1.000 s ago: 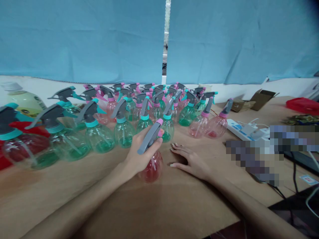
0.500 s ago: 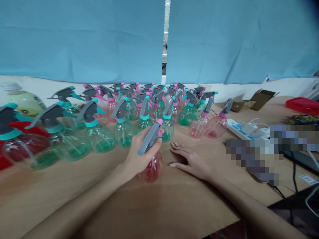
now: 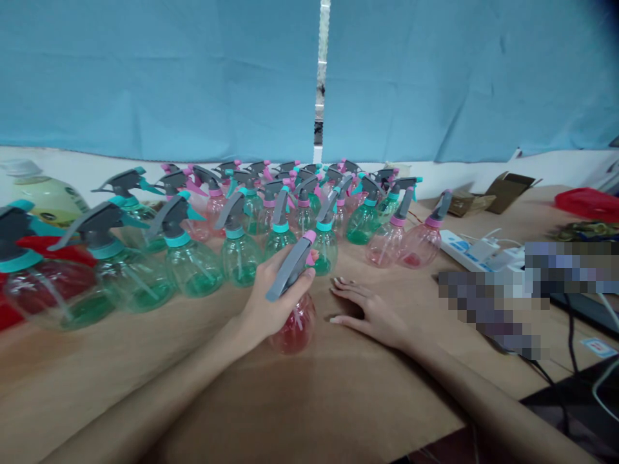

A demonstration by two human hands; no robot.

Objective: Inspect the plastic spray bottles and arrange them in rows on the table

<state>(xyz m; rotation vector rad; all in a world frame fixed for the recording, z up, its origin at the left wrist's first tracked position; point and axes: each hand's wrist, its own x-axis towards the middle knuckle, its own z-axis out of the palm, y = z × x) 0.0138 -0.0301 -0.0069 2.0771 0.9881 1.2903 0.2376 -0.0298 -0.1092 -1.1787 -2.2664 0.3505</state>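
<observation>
My left hand [image 3: 275, 293] is wrapped round the neck of a pink spray bottle [image 3: 293, 332] with a grey and pink trigger head. The bottle stands upright on the brown table [image 3: 300, 406], its nozzle pointing away from me. To its right, my right hand [image 3: 372, 312] lies flat on the tabletop with fingers stretched out, apart from the bottle. Just beyond the hands stands a row of green spray bottles [image 3: 193, 270] with turquoise collars, liquid low in them. Two pink spray bottles [image 3: 420, 245] stand together at the right end.
More spray bottles crowd the back of the table. At the far left are a large pale jug [image 3: 46, 196] and something red. On the right lie a white power strip [image 3: 467, 248], an open cardboard box [image 3: 507, 193], a red bag [image 3: 587, 205], cables and a blurred-out area.
</observation>
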